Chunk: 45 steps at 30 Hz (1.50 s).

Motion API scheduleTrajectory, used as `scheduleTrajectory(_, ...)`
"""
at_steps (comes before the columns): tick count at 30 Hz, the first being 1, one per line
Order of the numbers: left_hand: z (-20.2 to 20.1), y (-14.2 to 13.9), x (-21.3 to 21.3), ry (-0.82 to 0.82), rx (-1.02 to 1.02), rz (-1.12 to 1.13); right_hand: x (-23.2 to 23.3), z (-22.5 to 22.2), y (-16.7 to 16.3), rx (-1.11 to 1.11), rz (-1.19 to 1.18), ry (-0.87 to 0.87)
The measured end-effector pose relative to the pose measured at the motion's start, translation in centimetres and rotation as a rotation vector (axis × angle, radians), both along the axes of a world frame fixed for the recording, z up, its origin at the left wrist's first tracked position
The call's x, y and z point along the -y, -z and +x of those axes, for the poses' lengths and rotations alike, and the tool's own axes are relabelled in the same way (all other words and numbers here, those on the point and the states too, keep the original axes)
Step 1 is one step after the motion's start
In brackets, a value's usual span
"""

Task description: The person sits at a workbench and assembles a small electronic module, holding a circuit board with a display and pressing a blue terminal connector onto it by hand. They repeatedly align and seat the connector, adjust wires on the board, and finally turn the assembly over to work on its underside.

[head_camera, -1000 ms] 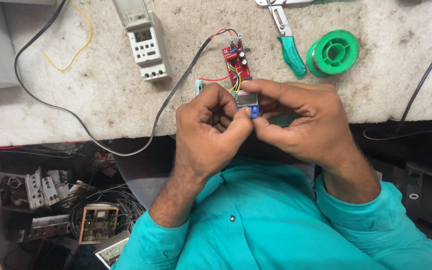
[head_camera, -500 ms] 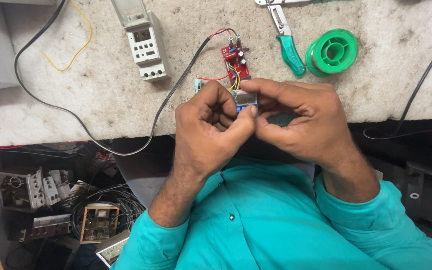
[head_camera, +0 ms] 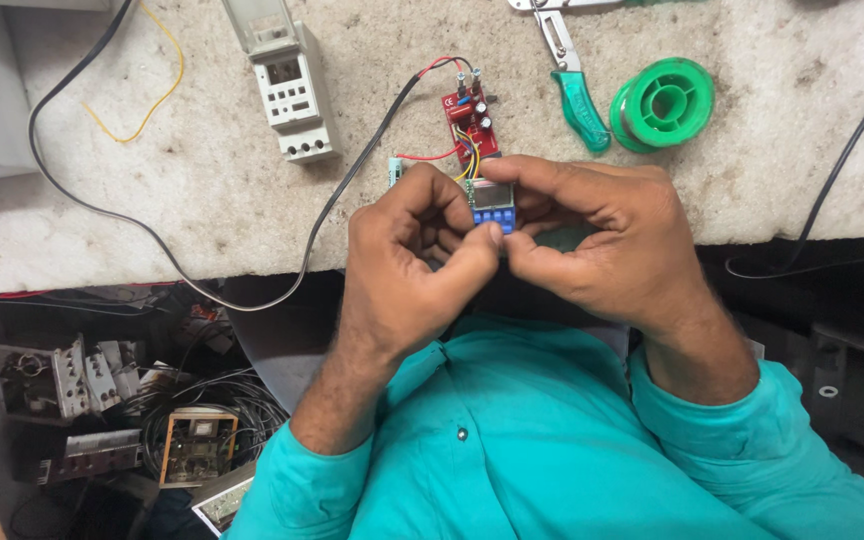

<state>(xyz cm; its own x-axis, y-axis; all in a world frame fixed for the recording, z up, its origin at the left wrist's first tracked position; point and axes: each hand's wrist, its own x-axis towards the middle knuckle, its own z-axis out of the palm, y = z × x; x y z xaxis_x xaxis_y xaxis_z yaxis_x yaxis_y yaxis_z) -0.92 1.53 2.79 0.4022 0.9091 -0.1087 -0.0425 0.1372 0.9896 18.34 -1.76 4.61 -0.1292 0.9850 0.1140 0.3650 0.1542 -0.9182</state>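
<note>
Both hands still pinch the blue module (barely shifted).

Both bare hands meet at chest height, knuckles up — the left hand curled into a loose fist, thumb pressed forward against the right hand. The right hand's fingers arch over from above, thumb underneath — a pinching pose. Teal-sleeved forearms angle inward.
</note>
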Motion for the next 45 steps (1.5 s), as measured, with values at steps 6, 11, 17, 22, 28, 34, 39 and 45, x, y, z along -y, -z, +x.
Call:
scheduleTrajectory(6, 0.22, 0.28, 0.24, -0.047, -0.095, 0.089, -0.06, -0.21, 0.09, -0.003, 0.005, 0.002)
scheduleTrajectory(11, 0.34, 0.33, 0.22, -0.051, -0.146, 0.14, 0.03, -0.12, 0.1, 0.0, 0.002, -0.002)
scheduleTrajectory(17, 0.27, 0.19, 0.2, -0.042, -0.132, 0.112, -0.03, -0.11, 0.28, 0.038, 0.039, 0.003)
scheduleTrajectory(22, 0.39, 0.18, 0.11, -0.049, -0.157, 0.125, 0.03, -0.1, 0.29, 0.022, 0.039, -0.001)
scheduleTrajectory(28, 0.22, 0.25, 0.11, -0.027, -0.105, 0.11, 0.01, -0.11, 0.29, 0.042, 0.052, 0.005)
scheduleTrajectory(34, 0.21, 0.27, 0.11, -0.036, -0.135, 0.122, -0.01, -0.13, 0.27, 0.017, 0.037, 0.0)
scheduleTrajectory(39, 0.19, 0.25, 0.11, -0.037, -0.152, 0.128, 0.03, -0.12, 0.29, 0.025, 0.034, 0.0)
scheduleTrajectory(45, 0.26, 0.22, 0.12, -0.037, -0.139, 0.12, 0.0, -0.01, 0.3, 0.019, 0.022, 0.0)
